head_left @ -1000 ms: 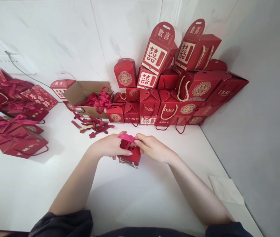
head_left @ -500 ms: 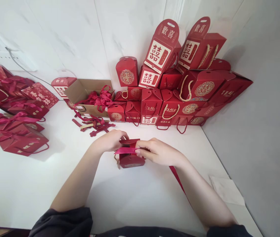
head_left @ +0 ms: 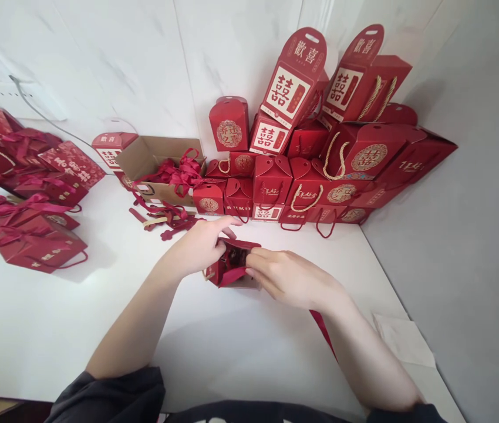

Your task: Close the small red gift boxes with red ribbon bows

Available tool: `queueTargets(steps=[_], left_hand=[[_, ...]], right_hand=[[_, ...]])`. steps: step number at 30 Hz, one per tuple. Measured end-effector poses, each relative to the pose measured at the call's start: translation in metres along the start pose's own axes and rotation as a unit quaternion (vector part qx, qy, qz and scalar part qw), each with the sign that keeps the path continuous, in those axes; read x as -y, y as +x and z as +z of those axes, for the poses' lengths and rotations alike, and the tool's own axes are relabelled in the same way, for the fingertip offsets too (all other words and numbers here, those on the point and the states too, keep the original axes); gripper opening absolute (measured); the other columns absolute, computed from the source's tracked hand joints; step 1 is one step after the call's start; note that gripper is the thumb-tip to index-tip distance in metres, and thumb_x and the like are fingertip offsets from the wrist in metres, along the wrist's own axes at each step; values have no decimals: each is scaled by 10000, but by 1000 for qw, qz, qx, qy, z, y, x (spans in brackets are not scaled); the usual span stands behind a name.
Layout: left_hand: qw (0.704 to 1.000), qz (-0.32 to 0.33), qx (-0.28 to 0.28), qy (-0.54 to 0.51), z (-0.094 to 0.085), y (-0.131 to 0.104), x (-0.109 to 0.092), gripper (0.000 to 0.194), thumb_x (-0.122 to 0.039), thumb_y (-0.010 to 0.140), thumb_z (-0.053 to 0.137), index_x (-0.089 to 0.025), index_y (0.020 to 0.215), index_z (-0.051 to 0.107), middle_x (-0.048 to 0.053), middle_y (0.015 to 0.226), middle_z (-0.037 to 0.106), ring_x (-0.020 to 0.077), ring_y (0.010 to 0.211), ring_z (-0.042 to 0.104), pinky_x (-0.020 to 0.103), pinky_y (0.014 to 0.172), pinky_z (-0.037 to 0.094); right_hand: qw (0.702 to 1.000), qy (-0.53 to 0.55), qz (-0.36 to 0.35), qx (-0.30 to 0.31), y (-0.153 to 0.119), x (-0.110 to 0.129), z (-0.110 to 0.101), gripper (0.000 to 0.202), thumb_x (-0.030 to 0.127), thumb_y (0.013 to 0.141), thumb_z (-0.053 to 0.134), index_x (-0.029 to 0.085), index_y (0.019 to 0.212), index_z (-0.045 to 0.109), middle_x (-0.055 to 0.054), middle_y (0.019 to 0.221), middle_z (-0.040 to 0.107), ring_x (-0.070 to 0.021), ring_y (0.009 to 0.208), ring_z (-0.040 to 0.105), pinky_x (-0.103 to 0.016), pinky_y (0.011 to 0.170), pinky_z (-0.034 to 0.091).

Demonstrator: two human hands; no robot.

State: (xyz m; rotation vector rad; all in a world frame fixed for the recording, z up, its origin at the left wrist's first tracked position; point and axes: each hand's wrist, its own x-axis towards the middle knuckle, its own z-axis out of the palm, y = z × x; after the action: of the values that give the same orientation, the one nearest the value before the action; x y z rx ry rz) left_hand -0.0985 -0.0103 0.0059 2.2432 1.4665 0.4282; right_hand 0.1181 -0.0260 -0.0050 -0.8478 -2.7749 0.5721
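A small red gift box [head_left: 214, 271] stands on the white table between my hands, its top flaps apart and dark contents partly showing inside. My left hand [head_left: 201, 245] grips the box at its left rear edge, with the index finger stretched out past the back flap. Pinched in my right hand [head_left: 282, 273] is a crimson ribbon [head_left: 233, 275], which runs across the front of the opening. The ribbon's long tail shows below my right wrist and passes under the forearm. A twisted cord handle hangs at the box's left side.
Stacked red gift boxes [head_left: 271, 182] stand against the wall. To their left, a cardboard box [head_left: 161, 194] holds crimson ribbons, with loose red strips [head_left: 165, 220] before it. Ribbon-tied boxes [head_left: 42, 241] crowd the far left. White paper [head_left: 403, 338] lies at the right edge.
The ribbon has dropped from above the box down to its opening. The flaps have spread, exposing the contents. My left index finger has stretched out to the right.
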Motion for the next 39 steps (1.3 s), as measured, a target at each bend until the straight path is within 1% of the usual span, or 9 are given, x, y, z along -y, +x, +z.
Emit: queueTargets(steps=[2, 7, 13, 19, 22, 27, 33, 36, 39], left_hand=[[1000, 7, 4, 8, -4, 0, 0, 579, -9, 713, 418, -214, 1232, 573, 6, 1062, 719, 163, 918, 667, 281, 888, 497], [997, 54, 42, 41, -7, 5, 8, 521, 2, 747, 395, -212, 1158, 633, 10, 1125, 702, 167, 1008, 651, 271, 899, 486], [993, 73, 66, 60, -8, 7, 18, 480, -23, 761, 438, -211, 1154, 639, 21, 1166, 690, 180, 1057, 638, 272, 924, 473], [993, 77, 65, 62, -9, 6, 14, 490, -22, 765, 428, -206, 1167, 638, 23, 1159, 691, 173, 1051, 638, 268, 923, 471], [993, 73, 63, 64, -10, 6, 12, 494, -14, 754, 433, -204, 1158, 646, 25, 1134, 699, 179, 1027, 643, 274, 917, 471], [994, 66, 62, 55, -8, 6, 9, 440, -34, 772, 459, -188, 1133, 658, 36, 1056, 715, 189, 992, 649, 280, 911, 470], [994, 70, 63, 50, -7, 5, 6, 405, -62, 794, 479, -199, 1132, 655, 28, 1100, 704, 178, 977, 648, 255, 851, 475], [994, 76, 62, 52, -6, 4, 5, 345, -121, 838, 496, -210, 1120, 673, 23, 1100, 709, 182, 980, 653, 260, 856, 474], [993, 88, 47, 68, -2, 6, 6, 283, -259, 927, 468, -220, 1068, 710, 23, 1064, 729, 188, 955, 669, 277, 859, 474]], right_hand=[[1000, 23, 10, 12, -2, -1, -2, 214, 229, 995, 344, 179, 871, 511, -36, 883, 596, -149, 749, 547, -266, 654, 370], [997, 64, 13, 45, -6, 4, -1, 202, 203, 977, 356, 173, 867, 523, -48, 888, 622, -160, 775, 566, -270, 674, 400], [996, 57, 3, 66, -10, 15, 1, 185, 205, 961, 380, 168, 865, 534, -58, 894, 634, -168, 754, 574, -279, 644, 388], [996, 51, 12, 66, -10, 17, 0, 189, 200, 957, 382, 167, 852, 537, -56, 881, 631, -164, 734, 568, -277, 624, 376], [996, 64, 22, 65, -10, 16, -1, 182, 194, 953, 388, 167, 865, 546, -58, 896, 636, -165, 754, 577, -276, 646, 389], [993, 91, 39, 61, -13, 9, -3, 189, 185, 945, 399, 166, 856, 564, -56, 882, 639, -161, 756, 579, -277, 673, 398], [992, 104, 42, 53, -14, 3, -6, 195, 166, 940, 399, 167, 880, 585, -55, 891, 642, -159, 768, 577, -277, 681, 393], [995, 77, 40, 53, -15, 1, -5, 192, 165, 928, 412, 175, 823, 574, -43, 857, 639, -154, 731, 564, -276, 651, 373], [996, 36, 49, 63, -18, -1, -5, 225, 153, 914, 417, 180, 745, 563, -35, 789, 638, -159, 695, 566, -283, 621, 353]])
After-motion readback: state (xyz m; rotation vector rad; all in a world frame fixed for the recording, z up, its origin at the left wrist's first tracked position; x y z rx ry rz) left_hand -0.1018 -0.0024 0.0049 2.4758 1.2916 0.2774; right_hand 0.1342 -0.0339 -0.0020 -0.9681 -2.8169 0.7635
